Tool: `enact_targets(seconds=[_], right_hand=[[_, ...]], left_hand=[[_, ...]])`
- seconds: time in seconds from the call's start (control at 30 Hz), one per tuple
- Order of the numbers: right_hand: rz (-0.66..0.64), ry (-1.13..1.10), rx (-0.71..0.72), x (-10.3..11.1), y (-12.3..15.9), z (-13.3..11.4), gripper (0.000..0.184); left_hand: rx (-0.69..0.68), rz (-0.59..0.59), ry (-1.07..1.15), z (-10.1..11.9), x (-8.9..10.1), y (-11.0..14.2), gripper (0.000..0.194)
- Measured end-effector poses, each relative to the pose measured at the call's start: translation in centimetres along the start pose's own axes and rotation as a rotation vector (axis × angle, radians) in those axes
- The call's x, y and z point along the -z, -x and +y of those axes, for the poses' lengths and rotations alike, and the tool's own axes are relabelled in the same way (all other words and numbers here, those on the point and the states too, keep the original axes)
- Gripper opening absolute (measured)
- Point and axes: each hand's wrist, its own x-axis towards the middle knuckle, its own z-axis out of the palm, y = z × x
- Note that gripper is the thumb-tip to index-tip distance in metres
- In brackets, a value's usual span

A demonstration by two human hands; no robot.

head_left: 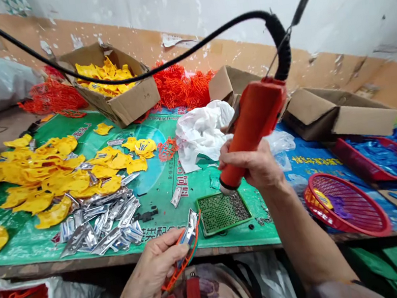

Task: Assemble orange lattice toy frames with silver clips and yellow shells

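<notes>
My left hand (152,268) is closed around a small shiny silver-and-blue part (191,229) with a thin orange plastic strip (183,265) along its side, held at the table's front edge. My right hand (263,166) grips a red-orange electric screwdriver (252,121), which hangs from a black cable (283,51). The driver's lower end is over the back of a green tray (212,219) with a grid of holes and small dark screws heaped at its right. Its very tip is hard to make out. Silver parts (108,222) lie in a pile left of my left hand.
Yellow plastic pieces (46,177) are heaped at the left. Behind stand a cardboard box (135,101) of yellow pieces and orange netted strips (182,86). White cloth (201,133) lies mid-table. A red basket (371,207) and a red tray (356,157) with blue pieces are at right.
</notes>
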Motion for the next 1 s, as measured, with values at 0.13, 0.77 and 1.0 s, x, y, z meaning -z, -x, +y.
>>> enact_targets(seconds=[0.13, 0.77, 1.0], right_hand=[[0.185, 0.087, -0.010, 0.8, 2.9, 2.0, 0.022], [0.389, 0.094, -0.007, 1.6, 5.4, 4.9, 0.021], [0.407, 0.085, 0.004, 1.5, 5.5, 5.3, 0.019]], left_hand=[[0.013, -0.016, -0.008, 0.1, -0.6, -0.4, 0.036], [0.009, -0.053, -0.017, 0.3, -1.0, -0.9, 0.033], [0.032, -0.027, -0.032, 0.5, -1.2, -0.9, 0.031]])
